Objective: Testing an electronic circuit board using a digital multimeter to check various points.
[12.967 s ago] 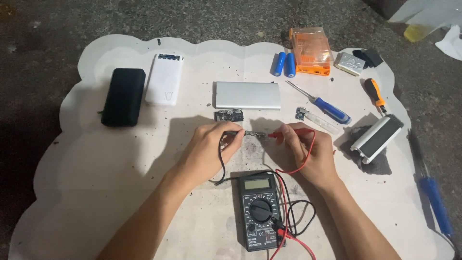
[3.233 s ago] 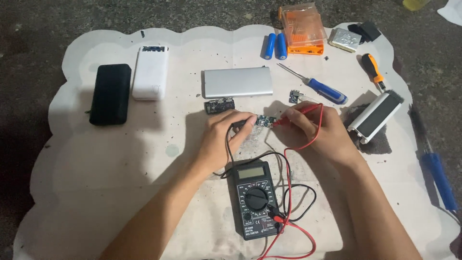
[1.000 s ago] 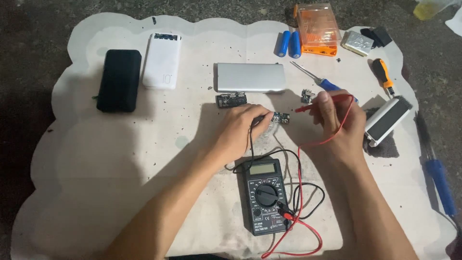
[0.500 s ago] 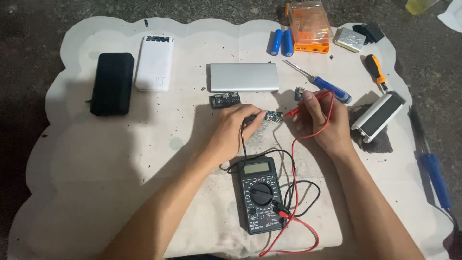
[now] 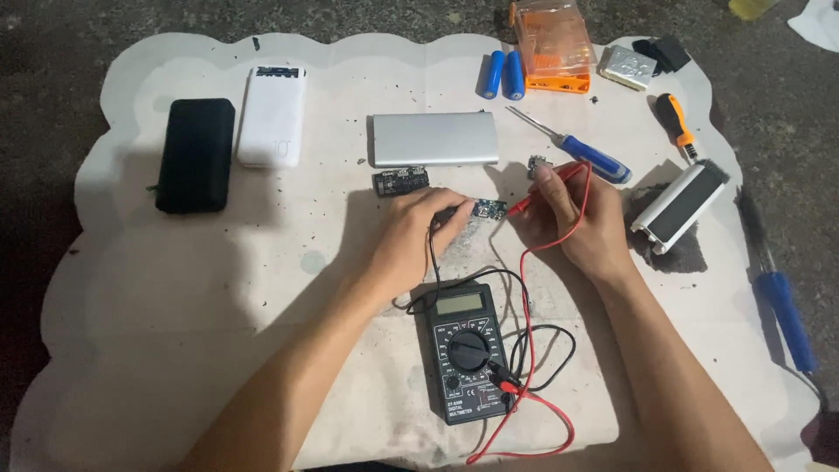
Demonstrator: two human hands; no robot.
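There, the small circuit board (image 5: 488, 209) lies between both hands.

Three screwdrivers (image 5: 584, 154), two blue battery cells (image 5: 502, 74), two circuit boards (image 5: 400, 181) — one multimeter (image 5: 463, 350).

Small circuit board (image 5: 488, 209) lay mid-mat (image 5: 175, 332), btwn left hand (image 5: 411, 240) & right hand (image 5: 572, 218). Multimeter (image 5: 466, 350) sat nearer the person, just below both hands. Behind the board: metal case (image 5: 434, 138), w/ a second board (image 5: 400, 181) at its front edge. Two power banks (image 5: 232, 135) lay far left; screwdriver (image 5: 577, 149) behind right hand; two cells (image 5: 502, 74) at the far edge.
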